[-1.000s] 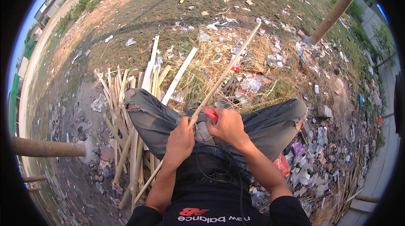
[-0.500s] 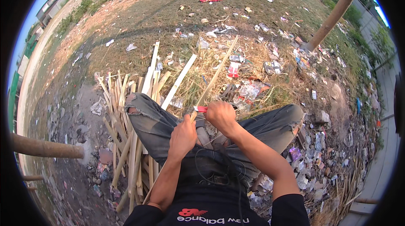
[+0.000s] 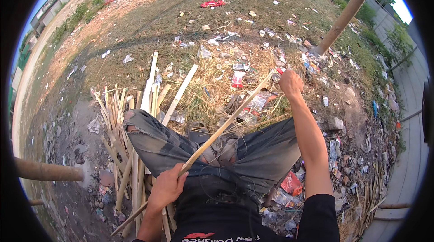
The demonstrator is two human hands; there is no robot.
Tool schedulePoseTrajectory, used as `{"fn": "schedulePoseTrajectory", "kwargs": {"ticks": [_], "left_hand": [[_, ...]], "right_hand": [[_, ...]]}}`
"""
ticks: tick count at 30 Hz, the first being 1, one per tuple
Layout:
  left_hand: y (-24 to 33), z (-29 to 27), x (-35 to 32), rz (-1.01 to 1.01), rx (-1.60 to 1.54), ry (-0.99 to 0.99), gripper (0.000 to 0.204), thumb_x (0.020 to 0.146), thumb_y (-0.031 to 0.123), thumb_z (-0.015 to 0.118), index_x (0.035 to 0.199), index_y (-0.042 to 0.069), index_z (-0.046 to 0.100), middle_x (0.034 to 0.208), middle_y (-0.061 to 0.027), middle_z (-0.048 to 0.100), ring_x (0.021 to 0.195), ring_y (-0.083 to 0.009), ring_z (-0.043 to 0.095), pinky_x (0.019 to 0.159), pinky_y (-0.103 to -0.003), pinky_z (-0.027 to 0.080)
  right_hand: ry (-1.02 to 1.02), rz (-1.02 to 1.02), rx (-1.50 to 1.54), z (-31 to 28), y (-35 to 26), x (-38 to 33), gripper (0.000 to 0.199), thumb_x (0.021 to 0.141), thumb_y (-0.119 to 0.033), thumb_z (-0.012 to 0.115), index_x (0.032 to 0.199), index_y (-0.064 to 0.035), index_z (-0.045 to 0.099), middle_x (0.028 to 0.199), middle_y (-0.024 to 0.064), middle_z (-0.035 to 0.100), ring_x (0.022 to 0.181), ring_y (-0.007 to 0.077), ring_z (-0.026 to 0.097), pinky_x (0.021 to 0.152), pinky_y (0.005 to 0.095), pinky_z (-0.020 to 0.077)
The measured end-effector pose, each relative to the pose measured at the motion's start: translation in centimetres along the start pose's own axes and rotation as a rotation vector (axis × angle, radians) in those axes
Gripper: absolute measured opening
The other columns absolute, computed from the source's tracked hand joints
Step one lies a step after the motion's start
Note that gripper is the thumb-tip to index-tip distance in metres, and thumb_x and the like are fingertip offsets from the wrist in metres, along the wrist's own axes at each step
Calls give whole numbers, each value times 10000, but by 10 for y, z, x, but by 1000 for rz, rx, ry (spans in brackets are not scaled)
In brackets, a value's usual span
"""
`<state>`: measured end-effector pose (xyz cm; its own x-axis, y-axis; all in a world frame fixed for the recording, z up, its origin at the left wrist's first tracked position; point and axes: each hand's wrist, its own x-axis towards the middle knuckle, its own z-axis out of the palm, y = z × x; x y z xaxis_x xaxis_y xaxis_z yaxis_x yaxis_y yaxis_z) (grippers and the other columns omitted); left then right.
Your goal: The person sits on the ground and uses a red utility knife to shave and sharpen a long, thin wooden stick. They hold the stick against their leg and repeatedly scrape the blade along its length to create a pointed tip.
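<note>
My left hand (image 3: 168,186) is closed round a long pale bamboo strip (image 3: 228,122), close to my waist. The strip slants up and away to the right across my lap, and its lower end passes back beside my left forearm. Far out to the right, my right hand (image 3: 290,84) is closed on a red-handled knife (image 3: 280,70), of which only a little shows. The knife is right by the strip's far tip; whether they touch is hard to make out.
Left of my bent legs (image 3: 158,136) lies a heap of bamboo strips (image 3: 131,169). Litter (image 3: 257,102) and dry grass cover the ground ahead, with more rubbish at my right. Round poles stand at left (image 3: 49,169) and far right (image 3: 348,16). A grey wall (image 3: 407,151) runs along the right.
My right hand has moved from my lap forward and right with the knife, up to the strip's far end. My left hand has come back toward my waist, and the strip leans further right.
</note>
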<state>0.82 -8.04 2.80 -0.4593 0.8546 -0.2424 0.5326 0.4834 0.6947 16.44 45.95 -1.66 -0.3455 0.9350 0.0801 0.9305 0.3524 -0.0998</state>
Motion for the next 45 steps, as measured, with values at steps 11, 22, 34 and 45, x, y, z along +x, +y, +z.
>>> {"fn": "schedulePoseTrajectory", "kwargs": {"ticks": [11,22,34,45], "left_hand": [[-25,27,65,-19,-70,214,233,1068,204,579,1106,-22,539,892,-314,673,895,-550,644,754,-614,474],[0,46,115,22,-122,182,304,1060,230,587,1101,-67,534,919,-365,666,946,-586,621,785,-625,463],[10,44,105,-107,-32,95,303,1068,252,578,1104,-48,557,876,-346,666,925,-566,637,784,-627,464],[-9,12,3,-39,-132,-134,238,1064,242,618,1178,33,609,842,-232,690,805,-457,673,721,-488,497]], "right_hand": [[159,-307,189,-30,-54,-89,359,952,-274,623,814,39,736,796,277,726,765,477,731,747,557,596],[356,-907,403,45,-145,-220,114,793,-156,660,721,-82,612,607,121,588,527,323,620,485,478,512],[-199,-709,158,34,-153,-190,216,872,-166,611,785,-29,752,809,212,750,741,382,768,632,495,610],[-26,68,-84,1,42,9,276,948,-140,593,1042,7,807,1108,262,775,1058,432,759,907,509,610]]}}
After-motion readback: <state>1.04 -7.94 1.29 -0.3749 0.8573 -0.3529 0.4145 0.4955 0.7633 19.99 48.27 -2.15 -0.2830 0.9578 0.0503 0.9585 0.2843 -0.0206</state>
